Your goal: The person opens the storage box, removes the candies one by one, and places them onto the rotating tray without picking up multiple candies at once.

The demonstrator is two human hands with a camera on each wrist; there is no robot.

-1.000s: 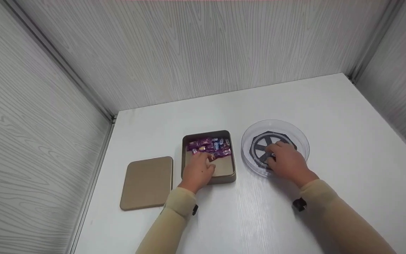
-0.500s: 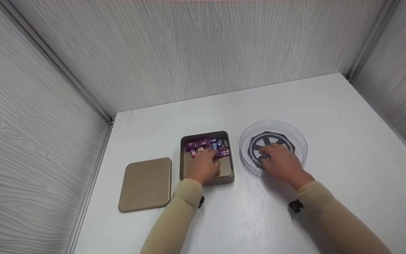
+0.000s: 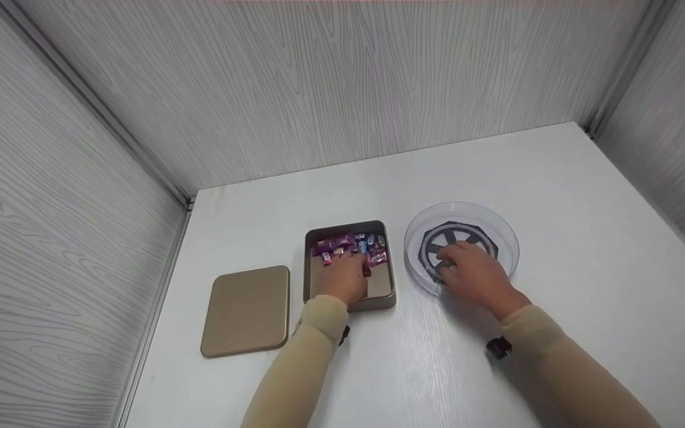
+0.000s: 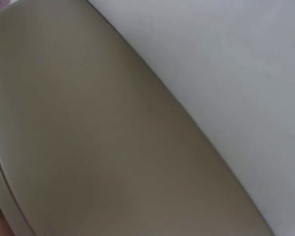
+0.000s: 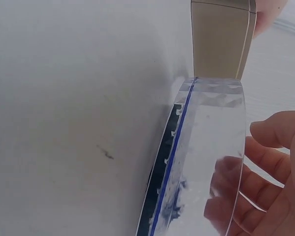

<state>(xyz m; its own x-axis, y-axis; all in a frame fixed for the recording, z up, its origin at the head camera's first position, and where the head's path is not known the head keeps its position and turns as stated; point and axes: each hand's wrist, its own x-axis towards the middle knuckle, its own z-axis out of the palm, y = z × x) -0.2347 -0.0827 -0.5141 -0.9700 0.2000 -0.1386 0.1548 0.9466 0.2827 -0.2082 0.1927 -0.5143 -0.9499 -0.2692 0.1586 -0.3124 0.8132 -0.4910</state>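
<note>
In the head view, my left hand (image 3: pixel 345 278) reaches into an open gold square tin (image 3: pixel 386 304), its fingers curled down at several wrapped candies (image 3: pixel 342 240) in purple, blue and pink. A dark purple wrapped candy (image 3: pixel 367 270) shows at that hand's right edge, in its grip; the fingertips are hidden. My right hand (image 3: pixel 476 273) is over a clear round dish (image 3: pixel 506 229) with a dark spoked pattern in its bottom. Seen from the right wrist, the right thumb (image 5: pixel 273 129) stands apart from the loosely bent fingers (image 5: pixel 260 189), nothing between them.
A flat gold lid (image 3: pixel 247 312) lies on the white table (image 3: pixel 426 368) left of the tin. Grey wood-grain panels (image 3: pixel 342 83) close in the back and both sides. From the left wrist, the tin's side wall (image 4: pixel 103 128) fills most of the view.
My left hand has moved a little to the right inside the tin and its fingers have curled in at a candy. The right hand has stayed over the dish.
</note>
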